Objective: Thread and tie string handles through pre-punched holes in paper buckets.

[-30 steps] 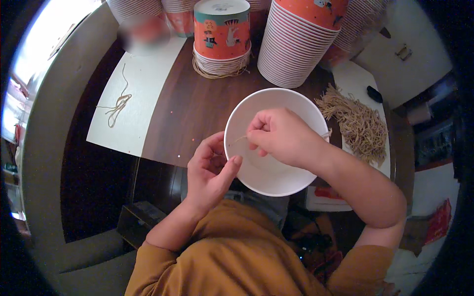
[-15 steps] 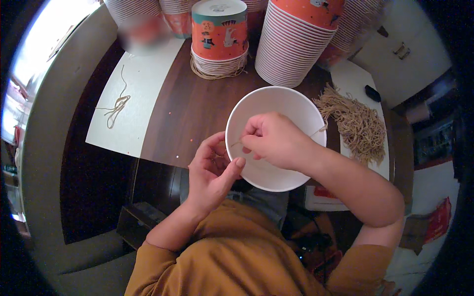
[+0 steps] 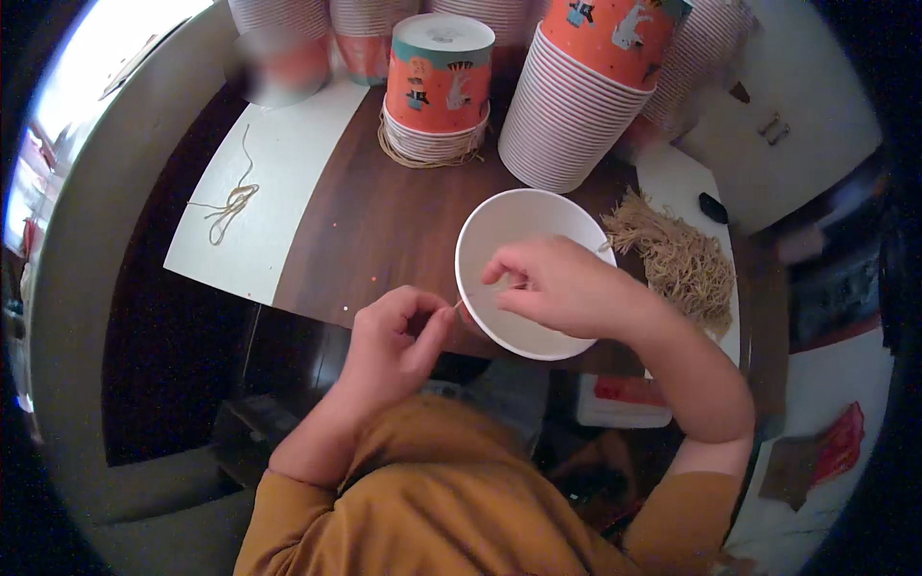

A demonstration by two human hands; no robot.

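Observation:
A white paper bucket [image 3: 533, 331] stands with its mouth toward me. At its left rim my left hand [image 3: 394, 336] pinches the end of a thin cord [image 3: 459, 304] between thumb and forefinger, just outside the wall. My right hand [image 3: 567, 288] reaches over the right rim into the mouth, its fingers loosely bent with a gap between thumb and forefinger; I see nothing held in it. A short piece of tan cord [image 3: 604, 247] shows at the bucket's right rim. The rest of the cord inside is hidden by my right hand.
A heap of tan cords [image 3: 677, 259] lies at the right. Behind stand an upturned orange bucket [image 3: 440, 91] with cords round its base, and a tall leaning bucket stack [image 3: 571, 115]. A loose cord [image 3: 230, 204] lies on the white board [image 3: 197, 254] at the left.
The cord end has passed from my right hand's pinch inside the bucket to my left hand outside its left rim. My right fingers have loosened. The view has shifted slightly.

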